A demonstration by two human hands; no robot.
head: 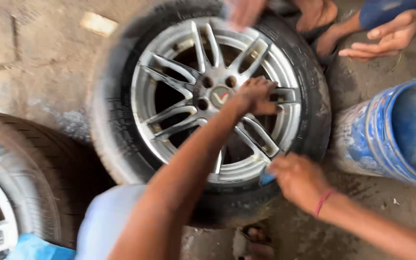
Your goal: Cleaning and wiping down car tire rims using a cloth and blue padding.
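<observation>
A car wheel lies flat on the concrete floor, a black tyre (pixel 121 144) around a silver alloy rim (pixel 179 67) with several spokes. My left hand (pixel 256 96) reaches across it and curls its fingers over a spoke just right of the hub. My right hand (pixel 297 178), with a red thread on the wrist, presses at the rim's near right edge. It holds a small blue item (pixel 267 178), mostly hidden by the fingers. The view is blurred by motion.
A blue bucket (pixel 386 135) stands close to the right of the tyre. A second tyre (pixel 30 159) lies at the left, over a blue sheet (pixel 32 249). Another person's hands (pixel 386 38) (pixel 244 12) and sandalled feet (pixel 316 14) are at the tyre's far side.
</observation>
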